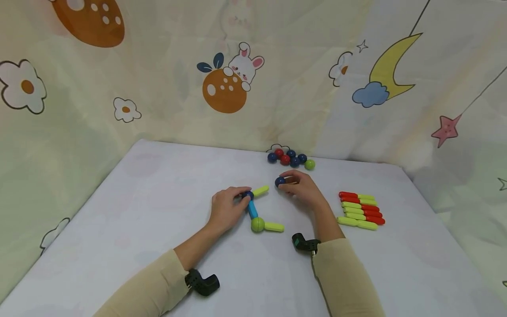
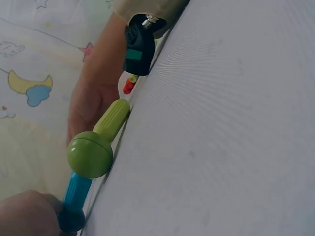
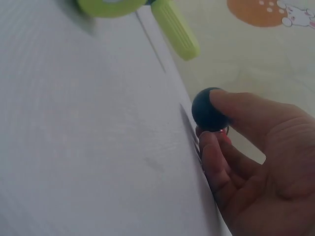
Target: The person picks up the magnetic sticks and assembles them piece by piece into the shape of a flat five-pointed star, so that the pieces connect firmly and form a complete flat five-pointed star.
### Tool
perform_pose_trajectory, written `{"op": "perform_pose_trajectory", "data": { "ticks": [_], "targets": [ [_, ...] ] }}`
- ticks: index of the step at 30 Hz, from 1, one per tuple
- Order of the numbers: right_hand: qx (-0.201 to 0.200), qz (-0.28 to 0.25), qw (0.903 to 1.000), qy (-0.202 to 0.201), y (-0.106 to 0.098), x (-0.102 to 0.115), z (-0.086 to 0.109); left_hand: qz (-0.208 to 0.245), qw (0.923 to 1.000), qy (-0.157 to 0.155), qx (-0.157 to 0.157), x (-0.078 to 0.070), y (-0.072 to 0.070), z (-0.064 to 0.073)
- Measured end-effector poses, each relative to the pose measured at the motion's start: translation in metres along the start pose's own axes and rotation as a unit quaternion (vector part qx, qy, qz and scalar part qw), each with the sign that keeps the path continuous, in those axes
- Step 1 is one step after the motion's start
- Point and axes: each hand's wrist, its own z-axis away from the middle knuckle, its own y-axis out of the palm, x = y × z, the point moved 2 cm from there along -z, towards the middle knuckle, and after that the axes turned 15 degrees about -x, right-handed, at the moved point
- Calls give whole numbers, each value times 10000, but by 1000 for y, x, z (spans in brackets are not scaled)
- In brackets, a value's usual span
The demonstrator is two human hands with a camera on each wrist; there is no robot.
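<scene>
Head view: left hand (image 1: 227, 208) pinches the joint ball (image 1: 248, 195) on the frame (image 1: 252, 210); right hand (image 1: 303, 187) pinches a loose ball (image 1: 280, 182), near but apart from the far green rod (image 1: 261, 190). Step looks like adding a ball; next probably calls for aligning it with that rod's tip.

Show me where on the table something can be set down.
Widest bare patch: the left side of the table, between its edge and the left hand. Smaller ones: right of the stick rows and between the sleeves. Crowded: the middle, where joined sticks lie between that hand and the right hand, and by the back edge, around the loose balls.
</scene>
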Motion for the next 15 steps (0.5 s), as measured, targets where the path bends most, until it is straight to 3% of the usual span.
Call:
{"op": "perform_pose_trajectory", "data": {
  "ticks": [15],
  "targets": [
    [282,351,9965,-703,8,6,0,-130,9998,115,0,0,2,0]
  ]
}}
